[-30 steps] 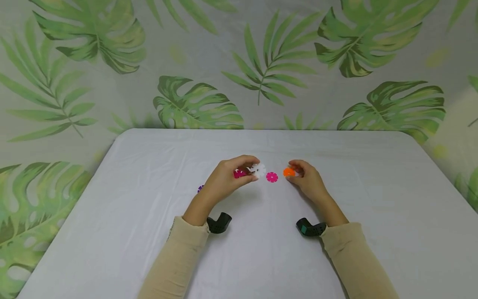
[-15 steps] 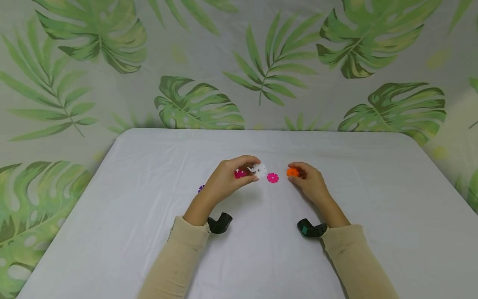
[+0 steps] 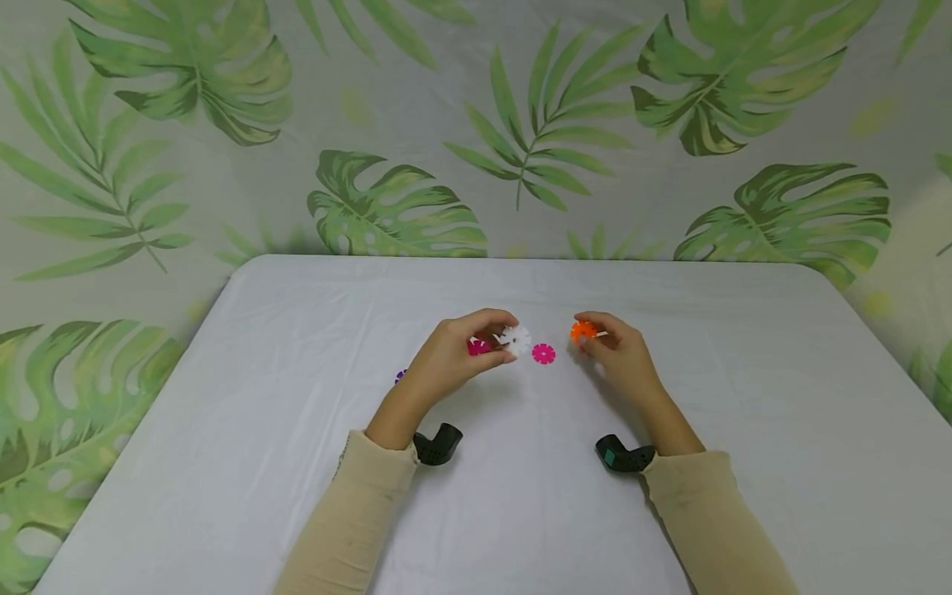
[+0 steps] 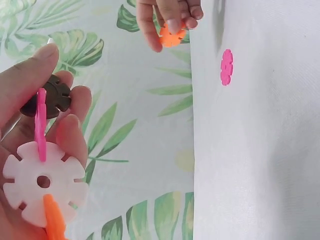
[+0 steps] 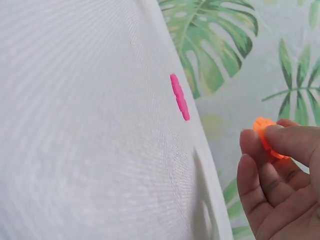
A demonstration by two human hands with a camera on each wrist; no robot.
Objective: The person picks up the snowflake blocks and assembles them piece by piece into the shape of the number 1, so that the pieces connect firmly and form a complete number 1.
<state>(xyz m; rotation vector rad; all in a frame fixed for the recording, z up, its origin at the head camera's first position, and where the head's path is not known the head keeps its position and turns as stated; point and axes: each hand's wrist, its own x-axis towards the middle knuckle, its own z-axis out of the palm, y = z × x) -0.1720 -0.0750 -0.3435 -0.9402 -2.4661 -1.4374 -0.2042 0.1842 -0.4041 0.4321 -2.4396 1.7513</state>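
My left hand (image 3: pixel 439 355) holds a cluster of notched snowflake discs above the white table. In the left wrist view a white disc (image 4: pixel 30 172) is slotted to a pink disc (image 4: pixel 41 125) standing edge-on and to an orange disc (image 4: pixel 54 222) cut off by the frame's bottom. A dark brown disc (image 4: pixel 57 97) sits between the fingertips. My right hand (image 3: pixel 625 355) pinches a single orange disc (image 5: pixel 265 132) between thumb and fingers, apart from the cluster. Between the hands a loose pink disc (image 3: pixel 544 354) lies flat on the table.
A purple disc (image 3: pixel 401 375) lies left of my left forearm, partly hidden by it. Black wrist cameras (image 3: pixel 437 445) hang from both sleeves. The white-covered table (image 3: pixel 521 512) meets a leaf-patterned cloth (image 3: pixel 535 124) at its far edge.
My right hand has shifted slightly right and away from me, and the orange disc has turned in its fingers. The left hand keeps its hold, almost still.
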